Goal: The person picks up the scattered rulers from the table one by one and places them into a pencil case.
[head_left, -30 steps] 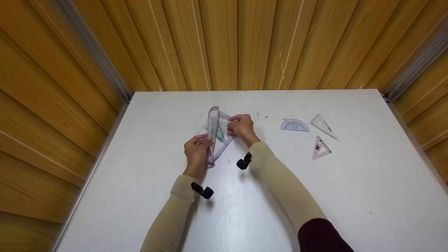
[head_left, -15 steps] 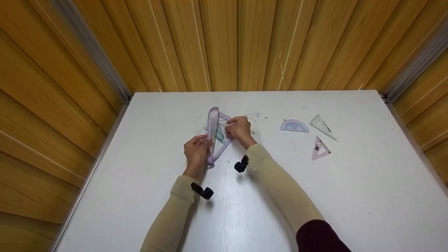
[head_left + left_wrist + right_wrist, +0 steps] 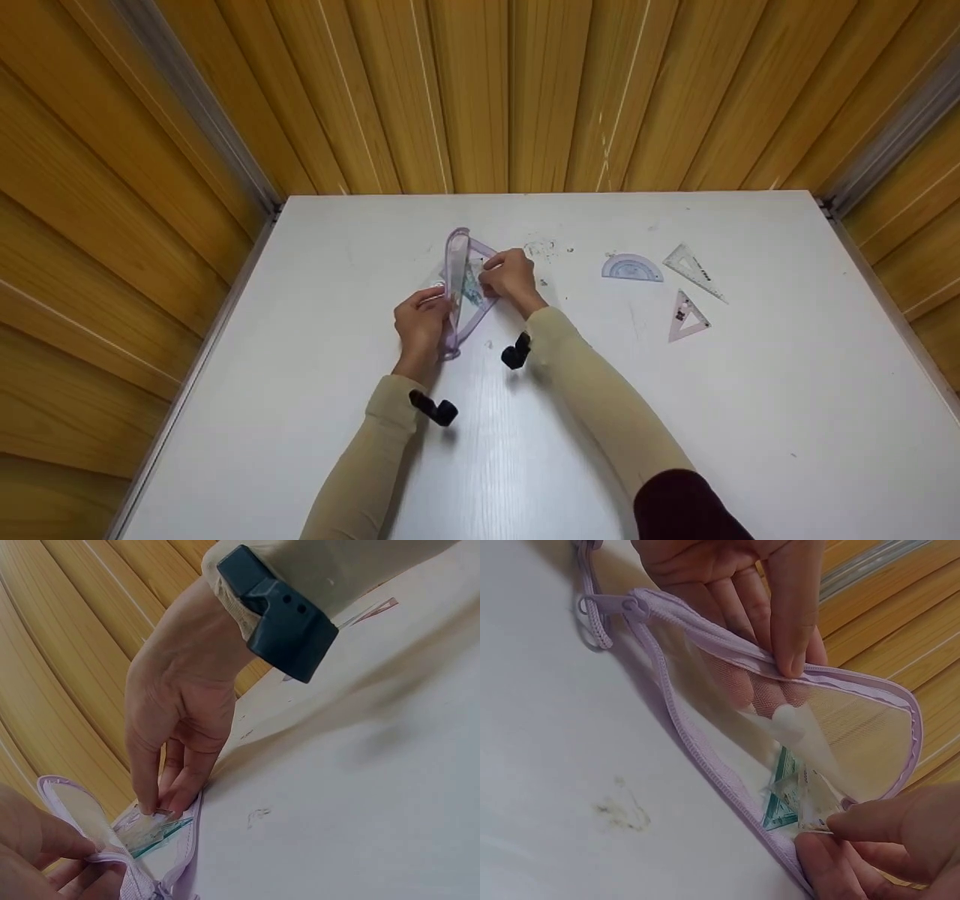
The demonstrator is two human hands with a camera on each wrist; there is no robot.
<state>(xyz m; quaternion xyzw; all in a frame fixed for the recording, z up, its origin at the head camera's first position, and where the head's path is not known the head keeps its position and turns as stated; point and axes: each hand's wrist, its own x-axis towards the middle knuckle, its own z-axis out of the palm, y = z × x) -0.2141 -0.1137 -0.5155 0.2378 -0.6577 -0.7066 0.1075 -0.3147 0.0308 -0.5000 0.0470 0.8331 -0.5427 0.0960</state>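
One gaping pouch (image 3: 855, 720) — left hand (image 3: 421, 319) pinching edge (image 3: 851, 685) (right hand (image 3: 511, 275), clear piece (image 3: 816, 801))

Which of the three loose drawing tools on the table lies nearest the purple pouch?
The half-round protractor: it lies closest to the pouch, while the clear set square and pink set square are triangles farther off.

pouch (image 3: 855, 727): lilac trim, pale mesh | inner triangle (image 3: 781, 819): green | piece (image 3: 815, 802): clear | protractor (image 3: 632, 268), pouch's 3 o'clock: blue | table (image 3: 750, 420): white | wall (image 3: 480, 90), 12 o'clock: yellow-brown woodgrain
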